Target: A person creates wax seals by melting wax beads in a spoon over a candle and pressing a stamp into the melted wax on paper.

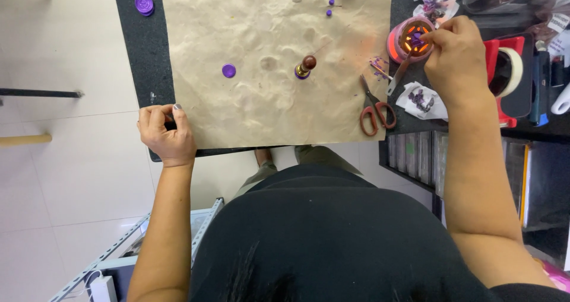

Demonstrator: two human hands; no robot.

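Head view: brown paper [267,100] covers a black table [145,53]; white floor tiles.
Left hand [166,133]: curled together at the paper's near-left corner.
Right hand [454,56]: fingers pinched over a pink burner [396,41], right of the paper.

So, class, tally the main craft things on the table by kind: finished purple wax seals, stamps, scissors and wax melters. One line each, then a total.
Purple wax seals: 2, one on the black mat, one on the brown paper
Wooden-handled stamp: 1
Red-handled scissors: 1
Pink wax melter: 1
Total: 5
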